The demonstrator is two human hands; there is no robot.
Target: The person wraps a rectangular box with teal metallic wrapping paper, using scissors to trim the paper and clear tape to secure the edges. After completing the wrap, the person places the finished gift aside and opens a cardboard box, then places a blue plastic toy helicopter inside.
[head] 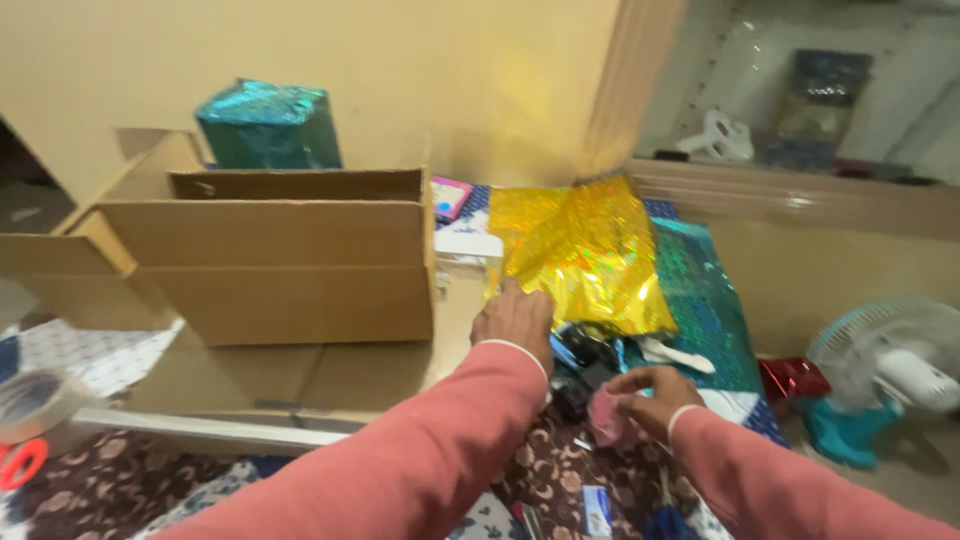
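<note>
An open cardboard box [270, 260] is standing at nine o'clock, its flaps spreading outward. Behind it, at eleven o'clock, a teal foil-wrapped parcel [268, 125] is sitting against the wall. A roll of clear tape [35, 400] is lying at the far eight o'clock edge, just above red scissor handles [20, 462]. At four o'clock a small teal fan [885, 370] is standing, with a red shiny packet [792, 378] lying beside it.

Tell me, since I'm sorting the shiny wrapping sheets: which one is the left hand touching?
The gold sheet. The left hand rests on its near edge, while the green sheet lies partly under it, further right, untouched.
</note>
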